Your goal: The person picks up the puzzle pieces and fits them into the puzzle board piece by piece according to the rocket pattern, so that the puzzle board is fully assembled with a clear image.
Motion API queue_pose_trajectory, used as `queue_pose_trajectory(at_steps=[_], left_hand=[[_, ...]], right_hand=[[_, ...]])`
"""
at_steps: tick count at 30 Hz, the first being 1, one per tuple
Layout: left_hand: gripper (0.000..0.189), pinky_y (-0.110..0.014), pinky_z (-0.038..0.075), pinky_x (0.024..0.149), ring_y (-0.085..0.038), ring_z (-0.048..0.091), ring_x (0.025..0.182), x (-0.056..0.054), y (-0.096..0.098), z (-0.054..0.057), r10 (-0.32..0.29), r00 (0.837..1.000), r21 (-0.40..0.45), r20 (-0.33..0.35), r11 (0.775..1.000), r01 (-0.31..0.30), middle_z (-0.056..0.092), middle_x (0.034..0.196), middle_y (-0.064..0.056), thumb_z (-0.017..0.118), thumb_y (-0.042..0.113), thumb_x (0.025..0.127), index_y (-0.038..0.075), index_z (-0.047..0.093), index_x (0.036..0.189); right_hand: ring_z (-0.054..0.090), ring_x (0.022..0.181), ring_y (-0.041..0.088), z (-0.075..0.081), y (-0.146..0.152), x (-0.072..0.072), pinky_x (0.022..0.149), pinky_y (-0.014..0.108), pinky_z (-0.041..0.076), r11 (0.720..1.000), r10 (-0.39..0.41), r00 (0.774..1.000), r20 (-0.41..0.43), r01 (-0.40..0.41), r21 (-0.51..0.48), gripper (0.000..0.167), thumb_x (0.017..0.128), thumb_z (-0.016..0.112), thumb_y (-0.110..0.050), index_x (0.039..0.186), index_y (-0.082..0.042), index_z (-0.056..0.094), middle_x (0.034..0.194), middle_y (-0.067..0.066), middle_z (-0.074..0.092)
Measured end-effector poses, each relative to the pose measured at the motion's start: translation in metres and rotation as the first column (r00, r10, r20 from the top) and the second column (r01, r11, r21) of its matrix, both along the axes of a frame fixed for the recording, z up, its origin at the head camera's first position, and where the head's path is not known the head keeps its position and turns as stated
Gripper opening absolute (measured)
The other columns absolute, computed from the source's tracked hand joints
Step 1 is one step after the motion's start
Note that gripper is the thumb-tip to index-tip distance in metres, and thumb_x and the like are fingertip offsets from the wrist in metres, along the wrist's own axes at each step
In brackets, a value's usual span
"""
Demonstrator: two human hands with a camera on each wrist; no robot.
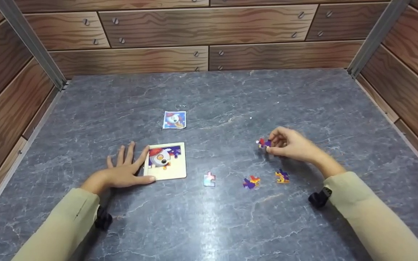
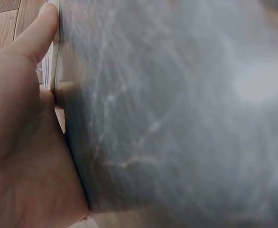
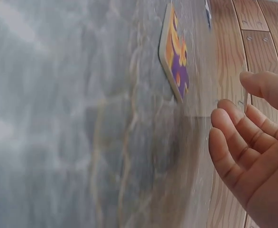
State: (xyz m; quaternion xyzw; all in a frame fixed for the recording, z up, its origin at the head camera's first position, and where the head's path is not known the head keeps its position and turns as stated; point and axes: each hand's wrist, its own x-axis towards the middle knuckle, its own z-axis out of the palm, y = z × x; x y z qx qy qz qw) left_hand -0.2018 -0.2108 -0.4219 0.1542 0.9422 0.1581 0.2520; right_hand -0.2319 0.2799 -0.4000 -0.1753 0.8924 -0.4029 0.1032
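My left hand [image 1: 125, 174] lies spread on the table, thumb and index finger along the left side of a square puzzle tray [image 1: 174, 174]. The tray's upper left holds joined pieces showing a white and red figure on purple; its lower right is bare pale board. Pinched between thumb and fingers of my right hand [image 1: 288, 145] is a purple and red puzzle piece [image 1: 264, 143], to the right of the tray. In the right wrist view that piece is seen edge-on, mostly hidden. An orange and purple piece [image 3: 176, 54] lies close to this hand.
Loose on the table are a pale piece [image 1: 209, 179], an orange and purple piece [image 1: 251, 182] and a yellow and purple piece [image 1: 282, 177]. A small picture card [image 1: 174, 120] lies beyond the tray. Wood-patterned walls [image 1: 209, 29] stand at the back and sides.
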Motion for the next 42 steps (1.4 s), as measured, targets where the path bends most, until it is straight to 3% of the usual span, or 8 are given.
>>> queue_pose_trajectory(at_steps=[4,12,20,42], left_hand=[[0.102,-0.070,-0.019,0.090,-0.042,-0.030,0.130,-0.001,-0.001,-0.001,0.002,1.000,-0.007,0.004,1.000,-0.002,-0.030,0.146,-0.020,0.044,0.075,0.079,0.025,-0.011,0.149],[0.102,-0.071,-0.020,0.089,-0.043,-0.031,0.129,0.000,0.000,0.001,0.005,1.000,0.005,0.009,1.000,-0.005,-0.031,0.146,-0.021,0.045,0.074,0.079,0.025,-0.011,0.149],[0.102,-0.071,-0.019,0.089,-0.043,-0.030,0.129,-0.001,-0.001,0.001,0.004,1.000,-0.004,-0.001,1.000,-0.004,-0.030,0.146,-0.022,0.045,0.075,0.079,0.024,-0.010,0.149],[0.102,-0.071,-0.019,0.089,-0.044,-0.030,0.129,0.000,0.000,0.002,0.006,1.000,-0.002,0.011,1.000,-0.006,-0.030,0.146,-0.022,0.045,0.074,0.080,0.023,-0.010,0.149]], right_hand=[[0.058,0.083,0.021,0.004,-0.008,0.003,0.074,0.028,0.049,1.000,0.003,1.000,-0.012,-0.003,-0.010,0.033,0.080,0.074,-0.014,0.103,0.001,0.055,0.091,0.010,0.061],[0.058,0.082,0.023,0.032,-0.034,0.022,0.073,0.030,0.049,0.999,0.043,0.999,-0.019,-0.043,-0.008,0.028,0.082,0.071,-0.007,0.101,0.006,0.055,0.089,0.013,0.061],[0.058,0.081,0.020,0.006,-0.037,0.002,0.073,0.030,0.049,0.997,0.067,0.997,-0.027,-0.068,-0.031,0.033,0.080,0.075,-0.019,0.101,-0.002,0.056,0.089,0.007,0.061],[0.059,0.079,0.018,0.007,-0.102,-0.002,0.073,0.031,0.051,0.971,0.220,0.971,-0.094,-0.227,-0.073,0.031,0.079,0.074,-0.015,0.099,-0.002,0.056,0.086,0.007,0.062]])
